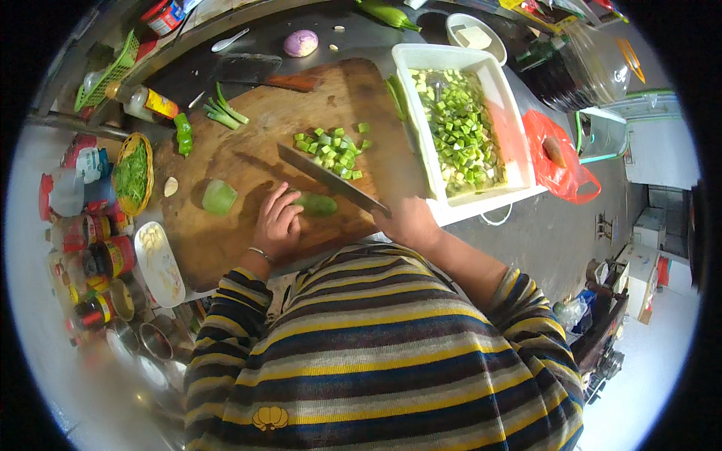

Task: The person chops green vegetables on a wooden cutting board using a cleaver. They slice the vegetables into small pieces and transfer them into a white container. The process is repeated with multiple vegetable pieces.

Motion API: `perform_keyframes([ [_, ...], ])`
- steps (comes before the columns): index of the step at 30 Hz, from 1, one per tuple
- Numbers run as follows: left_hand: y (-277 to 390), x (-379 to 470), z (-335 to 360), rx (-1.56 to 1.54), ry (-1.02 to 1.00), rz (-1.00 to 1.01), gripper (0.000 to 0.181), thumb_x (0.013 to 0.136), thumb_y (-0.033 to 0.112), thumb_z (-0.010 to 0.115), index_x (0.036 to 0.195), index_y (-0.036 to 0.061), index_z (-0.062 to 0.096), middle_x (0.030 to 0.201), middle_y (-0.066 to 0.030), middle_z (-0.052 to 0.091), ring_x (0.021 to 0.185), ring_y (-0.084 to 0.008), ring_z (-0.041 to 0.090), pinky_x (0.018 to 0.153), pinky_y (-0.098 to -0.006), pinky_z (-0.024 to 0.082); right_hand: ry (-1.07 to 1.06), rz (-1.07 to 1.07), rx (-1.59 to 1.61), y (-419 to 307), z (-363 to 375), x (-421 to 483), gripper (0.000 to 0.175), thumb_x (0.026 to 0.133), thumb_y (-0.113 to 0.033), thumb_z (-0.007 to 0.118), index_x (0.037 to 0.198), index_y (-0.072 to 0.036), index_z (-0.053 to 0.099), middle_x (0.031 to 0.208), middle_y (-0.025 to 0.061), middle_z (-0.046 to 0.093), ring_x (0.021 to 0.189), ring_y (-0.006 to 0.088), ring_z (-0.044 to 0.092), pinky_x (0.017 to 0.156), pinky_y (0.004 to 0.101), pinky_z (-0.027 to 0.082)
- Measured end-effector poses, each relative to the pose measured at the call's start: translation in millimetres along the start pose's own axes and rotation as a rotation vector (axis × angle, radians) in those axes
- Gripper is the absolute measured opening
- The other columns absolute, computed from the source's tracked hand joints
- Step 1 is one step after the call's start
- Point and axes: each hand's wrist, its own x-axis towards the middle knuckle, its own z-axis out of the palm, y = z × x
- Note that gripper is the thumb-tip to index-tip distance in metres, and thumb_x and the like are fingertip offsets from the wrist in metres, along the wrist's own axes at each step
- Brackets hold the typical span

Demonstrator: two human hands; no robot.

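Observation:
My right hand [407, 221] grips the handle of a broad kitchen knife [333, 177], whose blade slants up and left across the cutting board. Under the fingers of my left hand [280, 219] lies one end of a green vegetable piece [318, 204], apparently cucumber or gourd. Diced green vegetable cubes [333, 149] sit in a loose heap beyond the blade. Left of my left hand, a pale green chunk [219, 197] rests on the wooden cutting board [271, 121]. A white plastic tub [405, 53] to the right holds many similar cubes in liquid.
Spring onion pieces [224, 113], a green pepper [183, 134] and garlic [171, 186] lie toward the board's left. A herb basket [133, 175] and a white garlic dish [159, 265] flank it. A second cleaver [293, 80] and a purple onion [300, 43] are at the back; a red bag [555, 158] is right.

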Motion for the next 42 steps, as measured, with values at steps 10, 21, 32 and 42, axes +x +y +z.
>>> perform_keyframes([
  [10,6.4,-20.2,22.9,0.020,0.047,-0.131,0.021,0.077,0.007,0.068,0.098,0.0062,0.063,0.104,-0.0108,0.060,0.097,-0.0318,0.057,0.082,-0.0433,0.045,-0.029,-0.295,-0.210,-5.9,-15.2,-14.2,0.021,0.084,-0.023,0.061,0.072,-0.006,0.064,0.068,0.0168,0.063,0.064,0.0378,0.063,0.060,0.0473,0.052],
  [21,4.1,-22.9,25.7,0.012,0.054,-0.145,0.019,0.081,0.010,0.068,0.100,0.0082,0.063,0.103,-0.0091,0.060,0.096,-0.0308,0.058,0.084,-0.0438,0.045,-0.397,-0.169,-0.389,-14.7,-17.4,8.8,0.018,0.086,-0.019,0.052,0.090,-0.007,0.064,0.077,0.0170,0.068,0.074,0.0334,0.069,0.067,0.0446,0.054],
  [32,-11.1,11.2,9.7,-0.678,0.367,-0.495,0.050,0.074,-0.001,0.071,0.121,0.0105,0.056,0.104,-0.0056,0.064,0.101,-0.0197,0.057,0.092,-0.0336,0.045,-0.512,-0.070,-0.449,-12.6,-1.5,21.2,0.022,0.089,-0.023,0.050,0.099,-0.009,0.064,0.090,0.0157,0.070,0.084,0.0332,0.068,0.073,0.0456,0.054],
  [42,-28.2,25.1,-14.9,-0.534,-0.251,-0.466,0.065,0.077,-0.008,0.067,0.136,0.0098,0.047,0.100,-0.0036,0.069,0.098,-0.0147,0.061,0.089,-0.0301,0.048,-0.459,-0.058,-0.473,-5.3,-20.0,-6.6,0.019,0.086,-0.017,0.054,0.099,-0.007,0.065,0.092,0.0168,0.069,0.086,0.0337,0.069,0.076,0.0444,0.055],
])
